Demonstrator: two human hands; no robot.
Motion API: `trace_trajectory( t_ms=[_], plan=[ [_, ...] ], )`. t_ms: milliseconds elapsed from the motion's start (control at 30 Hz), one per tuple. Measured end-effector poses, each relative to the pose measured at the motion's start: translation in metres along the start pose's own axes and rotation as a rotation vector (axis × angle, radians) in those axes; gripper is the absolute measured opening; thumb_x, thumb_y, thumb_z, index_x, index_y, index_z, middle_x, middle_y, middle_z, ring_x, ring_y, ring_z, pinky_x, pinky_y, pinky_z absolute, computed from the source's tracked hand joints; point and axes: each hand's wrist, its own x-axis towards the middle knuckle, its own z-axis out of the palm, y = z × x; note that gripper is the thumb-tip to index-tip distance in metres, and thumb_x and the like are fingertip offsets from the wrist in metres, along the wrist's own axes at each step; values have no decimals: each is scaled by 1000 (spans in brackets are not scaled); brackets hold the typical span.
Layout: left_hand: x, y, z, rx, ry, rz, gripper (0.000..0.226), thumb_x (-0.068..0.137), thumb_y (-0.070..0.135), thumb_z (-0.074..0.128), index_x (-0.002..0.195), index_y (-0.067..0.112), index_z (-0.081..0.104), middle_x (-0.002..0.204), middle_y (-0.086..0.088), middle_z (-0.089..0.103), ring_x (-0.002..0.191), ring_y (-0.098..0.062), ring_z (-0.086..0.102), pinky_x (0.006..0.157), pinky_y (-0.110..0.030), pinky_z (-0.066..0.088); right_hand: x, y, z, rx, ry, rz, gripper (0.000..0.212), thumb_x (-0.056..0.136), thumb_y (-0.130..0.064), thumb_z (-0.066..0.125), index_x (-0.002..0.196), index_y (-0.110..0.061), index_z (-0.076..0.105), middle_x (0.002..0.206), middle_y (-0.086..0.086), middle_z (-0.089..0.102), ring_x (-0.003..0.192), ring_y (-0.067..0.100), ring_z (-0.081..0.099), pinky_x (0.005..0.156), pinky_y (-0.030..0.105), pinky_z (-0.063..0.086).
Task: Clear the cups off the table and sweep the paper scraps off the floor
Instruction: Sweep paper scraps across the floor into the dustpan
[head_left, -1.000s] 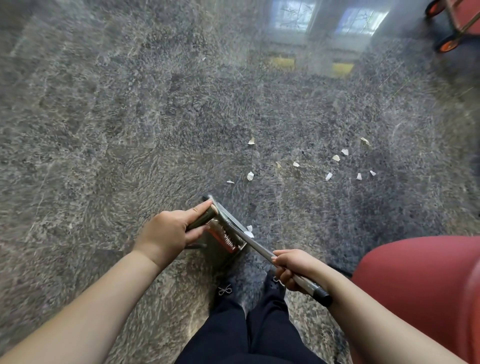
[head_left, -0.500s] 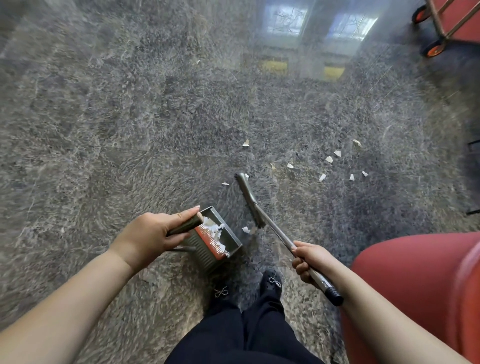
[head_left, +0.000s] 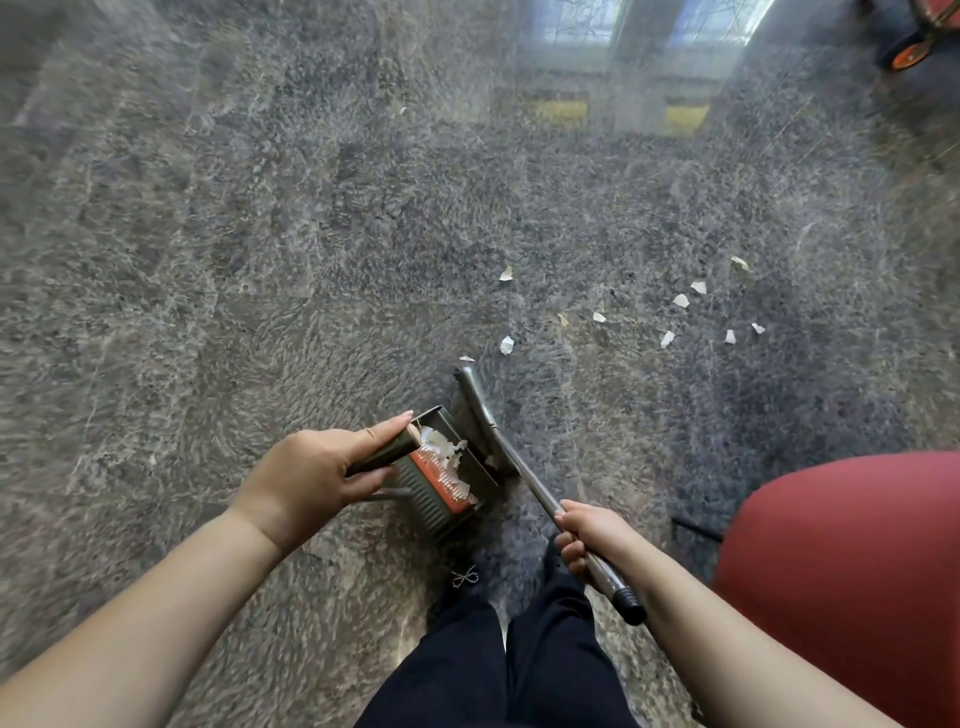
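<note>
The left hand (head_left: 317, 475) grips the dark handle of a metal dustpan (head_left: 447, 480), fingers curled around it, and the pan sits on the grey stone floor (head_left: 208, 260) with white paper scraps (head_left: 441, 447) heaped inside. The right hand (head_left: 592, 540) is wrapped round the metal shaft of a broom (head_left: 511, 457), whose head rests on the floor just beside the pan's far edge. More paper scraps (head_left: 680, 300) lie scattered on the floor beyond the broom head, towards the right. A red chair (head_left: 852, 571) fills the lower right corner.
</note>
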Motion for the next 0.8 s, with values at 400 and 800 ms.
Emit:
trace_trajectory(
  t_ms=[400,800],
  plan=[
    [-4,-1,3,15,38,-27,68,79,59,48,142,52,24,81,9,72,66,-9,66,61,-19,42,-56,-8,-5,-89,-20,-107,43,100,-7,37,139,-26,39,58,4,37,31,4,31,31,10,25],
    [4,13,8,80,29,-30,63,80,59,45,140,45,32,76,8,70,62,-12,65,58,-21,42,-1,-20,6,-110,64,-95,39,101,-8,33,136,-25,37,54,2,36,28,4,31,33,10,27]
  ],
)
